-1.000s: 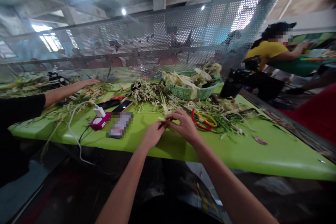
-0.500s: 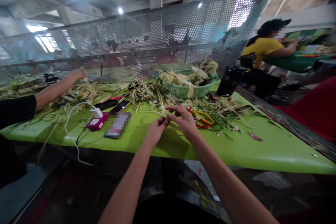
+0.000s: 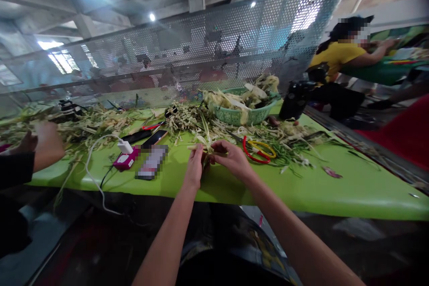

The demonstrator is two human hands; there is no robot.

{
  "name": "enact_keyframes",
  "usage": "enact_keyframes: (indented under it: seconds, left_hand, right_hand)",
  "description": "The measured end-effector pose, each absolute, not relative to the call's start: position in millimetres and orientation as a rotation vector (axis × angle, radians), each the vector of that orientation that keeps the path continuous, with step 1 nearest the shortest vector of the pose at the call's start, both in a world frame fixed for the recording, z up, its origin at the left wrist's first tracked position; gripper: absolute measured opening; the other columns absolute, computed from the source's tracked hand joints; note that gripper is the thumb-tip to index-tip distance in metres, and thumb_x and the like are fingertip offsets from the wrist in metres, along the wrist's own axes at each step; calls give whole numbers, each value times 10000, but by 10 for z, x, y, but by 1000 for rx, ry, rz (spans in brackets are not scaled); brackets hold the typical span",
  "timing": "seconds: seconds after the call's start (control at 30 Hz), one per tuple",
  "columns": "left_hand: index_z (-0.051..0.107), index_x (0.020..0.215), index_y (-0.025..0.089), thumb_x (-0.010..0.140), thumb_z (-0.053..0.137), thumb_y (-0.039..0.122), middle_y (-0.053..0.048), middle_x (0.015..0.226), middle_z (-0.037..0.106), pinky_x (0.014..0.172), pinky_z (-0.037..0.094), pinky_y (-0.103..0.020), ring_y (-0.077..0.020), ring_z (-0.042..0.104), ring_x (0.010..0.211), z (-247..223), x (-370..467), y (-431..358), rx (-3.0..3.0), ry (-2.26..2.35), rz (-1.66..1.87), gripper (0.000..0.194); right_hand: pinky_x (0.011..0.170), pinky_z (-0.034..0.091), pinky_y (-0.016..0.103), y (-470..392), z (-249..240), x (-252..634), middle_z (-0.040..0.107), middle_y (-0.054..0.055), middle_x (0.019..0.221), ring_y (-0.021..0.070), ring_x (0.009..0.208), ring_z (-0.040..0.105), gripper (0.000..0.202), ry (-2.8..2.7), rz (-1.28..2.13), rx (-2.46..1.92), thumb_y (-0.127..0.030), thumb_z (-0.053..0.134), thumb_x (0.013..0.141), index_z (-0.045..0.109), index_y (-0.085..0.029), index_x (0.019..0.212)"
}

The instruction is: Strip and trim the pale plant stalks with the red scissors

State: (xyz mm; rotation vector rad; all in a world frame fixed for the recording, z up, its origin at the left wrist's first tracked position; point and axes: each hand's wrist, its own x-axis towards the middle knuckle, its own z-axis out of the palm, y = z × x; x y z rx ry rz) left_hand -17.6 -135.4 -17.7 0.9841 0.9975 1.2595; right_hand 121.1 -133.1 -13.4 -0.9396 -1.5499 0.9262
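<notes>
Over the front of the green table (image 3: 301, 190), my left hand (image 3: 194, 167) and my right hand (image 3: 231, 157) meet with closed fingers. Both grip pale, husk-like plant strips (image 3: 205, 128), whose long ends point up and away from me. A short end sticks out left above my left hand. Where the strips cross is partly hidden behind my fingers. Just right of my right hand lie scissors with red and yellow handles (image 3: 256, 151). Loose pale and green plant strips (image 3: 288, 147) are strewn beyond them.
A green plastic basket (image 3: 234, 116) full of pale fibre stands at the back. To the left lie phones (image 3: 152, 163) and a magenta power block (image 3: 124, 159) with a white cable. A co-worker's hands (image 3: 43, 140) are at far left. A perforated metal screen (image 3: 161, 62) rises behind.
My left hand has turned more upright around the strips, and my right hand has shifted slightly down. The co-worker's arm at left has drawn back toward the table's near side.
</notes>
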Motion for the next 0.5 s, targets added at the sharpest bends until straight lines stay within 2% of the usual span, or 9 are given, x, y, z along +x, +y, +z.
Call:
enact_keyframes:
  seconds: [0.1, 0.3, 0.5]
  left_hand:
    - [580, 1014, 169, 793, 582, 509, -26, 831, 659, 557, 439, -220, -119, 607, 658, -181, -193, -1367, 937, 878, 1306, 406]
    - [568, 912, 188, 724, 692, 407, 0, 798, 661, 654, 483, -245, -128, 640, 693, -194, -247, -1367, 955, 742, 1279, 314]
    - [615, 924, 183, 749, 674, 399, -9, 804, 664, 739, 475, -269, -156, 636, 785, -236, -234, -1336, 1097, 817, 1315, 285]
  right_hand:
    - [728, 510, 322, -1317, -157, 1215, 669, 36, 847, 193, 796, 636, 254, -1515, 886, -937, -288, 729, 700, 621, -205, 915]
    - [737, 518, 322, -1363, -72, 1213, 661, 33, 840, 191, 801, 636, 246, -1441, 929, -897, -305, 736, 685, 622, -195, 872]
    - [595, 512, 273, -1406, 1, 1219, 610, -2, 760, 143, 647, 598, 331, -1530, 966, -916, -328, 735, 712, 613, -197, 991]
